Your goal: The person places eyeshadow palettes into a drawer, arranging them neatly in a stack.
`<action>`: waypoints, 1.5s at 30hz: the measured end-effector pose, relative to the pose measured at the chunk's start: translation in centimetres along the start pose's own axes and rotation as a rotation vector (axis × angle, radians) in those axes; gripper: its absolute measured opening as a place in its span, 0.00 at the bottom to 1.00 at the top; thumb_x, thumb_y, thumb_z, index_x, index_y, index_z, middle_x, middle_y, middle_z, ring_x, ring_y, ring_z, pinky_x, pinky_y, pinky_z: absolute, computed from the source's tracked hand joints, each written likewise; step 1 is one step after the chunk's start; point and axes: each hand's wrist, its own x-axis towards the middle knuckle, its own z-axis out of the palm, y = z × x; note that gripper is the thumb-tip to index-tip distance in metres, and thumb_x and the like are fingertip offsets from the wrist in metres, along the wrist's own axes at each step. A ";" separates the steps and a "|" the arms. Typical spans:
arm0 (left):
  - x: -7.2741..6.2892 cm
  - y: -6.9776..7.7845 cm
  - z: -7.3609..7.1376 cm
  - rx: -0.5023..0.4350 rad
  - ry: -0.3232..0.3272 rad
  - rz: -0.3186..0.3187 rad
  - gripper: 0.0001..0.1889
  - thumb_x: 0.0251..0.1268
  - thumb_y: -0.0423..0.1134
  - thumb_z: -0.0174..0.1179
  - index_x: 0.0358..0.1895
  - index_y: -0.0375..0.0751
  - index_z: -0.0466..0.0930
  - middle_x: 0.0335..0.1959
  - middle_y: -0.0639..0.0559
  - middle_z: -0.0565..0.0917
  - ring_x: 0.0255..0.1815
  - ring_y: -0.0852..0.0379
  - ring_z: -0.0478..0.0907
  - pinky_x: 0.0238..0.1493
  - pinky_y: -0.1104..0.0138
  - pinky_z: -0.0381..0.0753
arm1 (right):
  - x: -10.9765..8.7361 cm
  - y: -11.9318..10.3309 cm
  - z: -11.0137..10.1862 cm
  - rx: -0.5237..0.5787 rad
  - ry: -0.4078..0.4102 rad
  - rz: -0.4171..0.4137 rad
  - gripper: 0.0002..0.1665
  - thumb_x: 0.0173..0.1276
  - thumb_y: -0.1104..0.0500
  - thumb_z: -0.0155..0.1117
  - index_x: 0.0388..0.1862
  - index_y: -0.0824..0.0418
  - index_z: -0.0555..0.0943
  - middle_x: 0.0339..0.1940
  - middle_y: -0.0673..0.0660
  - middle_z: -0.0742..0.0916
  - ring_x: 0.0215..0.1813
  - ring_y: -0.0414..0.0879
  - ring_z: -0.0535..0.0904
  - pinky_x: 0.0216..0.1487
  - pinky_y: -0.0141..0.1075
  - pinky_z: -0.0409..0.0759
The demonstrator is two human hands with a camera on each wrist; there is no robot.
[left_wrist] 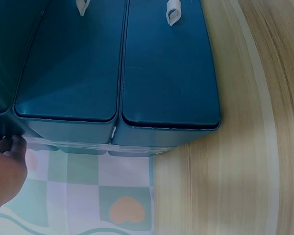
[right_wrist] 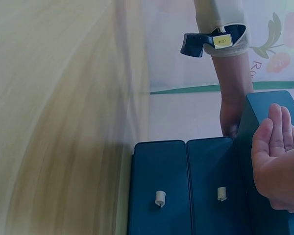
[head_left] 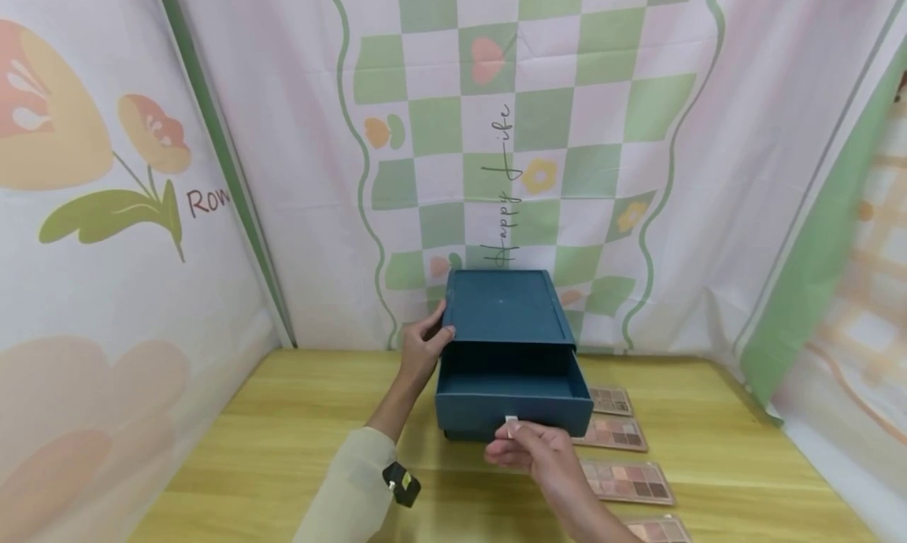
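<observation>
A dark blue drawer cabinet stands on the table, its top drawer pulled out toward me. The visible inside of that drawer holds nothing. My right hand pinches the white pull tab on the drawer front between thumb and fingers. Against the cabinet's left side rests my left hand, its thumb near the front edge and its fingers lying along the side wall. The left wrist view shows two lower drawer fronts, closed, each with a white loop tab.
Several eyeshadow palettes lie in a column on the wooden table, right of the cabinet. Behind it hangs a green and white checked cloth. A black wrist camera is strapped on the left sleeve.
</observation>
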 end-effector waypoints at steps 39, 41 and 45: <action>-0.1 0.0 -0.2 0.027 -0.015 -0.004 0.31 0.65 0.32 0.58 0.72 0.29 0.66 0.74 0.39 0.70 0.71 0.41 0.73 0.56 0.79 0.78 | -1.8 1.0 -0.1 0.035 -0.105 0.028 0.21 0.84 0.55 0.44 0.45 0.51 0.87 0.34 0.41 0.93 0.43 0.36 0.90 0.51 0.31 0.86; -0.1 0.0 -0.2 0.032 -0.018 -0.002 0.31 0.66 0.32 0.58 0.72 0.29 0.66 0.74 0.39 0.70 0.72 0.42 0.72 0.57 0.78 0.77 | -1.8 0.9 -0.3 0.017 -0.118 0.031 0.21 0.84 0.53 0.44 0.46 0.52 0.87 0.34 0.42 0.93 0.43 0.36 0.90 0.51 0.31 0.86; 0.0 0.1 -0.1 0.020 -0.018 0.006 0.31 0.65 0.32 0.58 0.72 0.29 0.66 0.74 0.39 0.70 0.71 0.42 0.73 0.56 0.79 0.78 | -1.8 0.6 -1.2 -0.011 -0.204 0.022 0.23 0.85 0.52 0.42 0.52 0.54 0.86 0.37 0.42 0.93 0.44 0.37 0.90 0.52 0.31 0.86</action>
